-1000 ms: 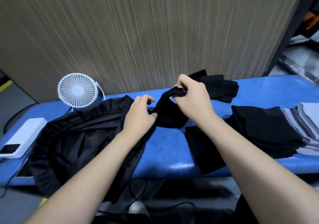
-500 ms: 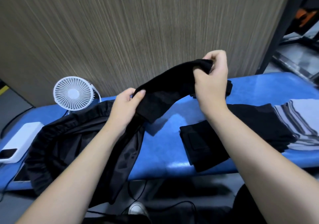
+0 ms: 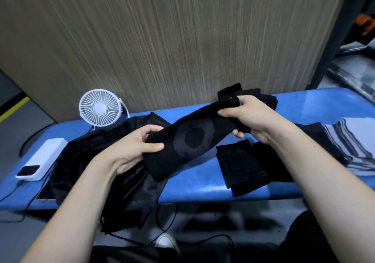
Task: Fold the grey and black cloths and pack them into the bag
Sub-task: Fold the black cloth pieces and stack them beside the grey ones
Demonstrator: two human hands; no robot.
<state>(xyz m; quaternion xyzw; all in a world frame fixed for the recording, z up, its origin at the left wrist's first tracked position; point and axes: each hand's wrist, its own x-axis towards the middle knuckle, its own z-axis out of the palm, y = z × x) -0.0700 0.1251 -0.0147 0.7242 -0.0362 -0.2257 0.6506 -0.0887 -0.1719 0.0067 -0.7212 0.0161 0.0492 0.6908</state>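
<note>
Above the middle of a blue padded counter [image 3: 194, 187], two bare hands hold a black cloth [image 3: 190, 139] stretched between them, lifted clear of the surface and slanting up toward the right. The cloth shows a faint grey ring pattern at its centre. The left hand [image 3: 132, 149] has its fingers [image 3: 151, 146] closed around the cloth's lower end, thumb on top. The right hand [image 3: 251, 118] grips the upper end, its fingers curled shut around the bunched fabric. Below the left hand, a black bag [image 3: 97, 173] of shiny material lies slumped over the counter's left part and hangs off its near edge. A folded black cloth [image 3: 241, 165] lies flat near the near edge, right of centre. More folded black cloths [image 3: 253, 96] sit at the far edge behind the right hand. A stack of grey striped cloths [image 3: 351, 143] rests toward the right end. A white desk fan [image 3: 99, 107] stands at the far edge on the left, and a white power bank [image 3: 42, 157] lies near the left end.
</note>
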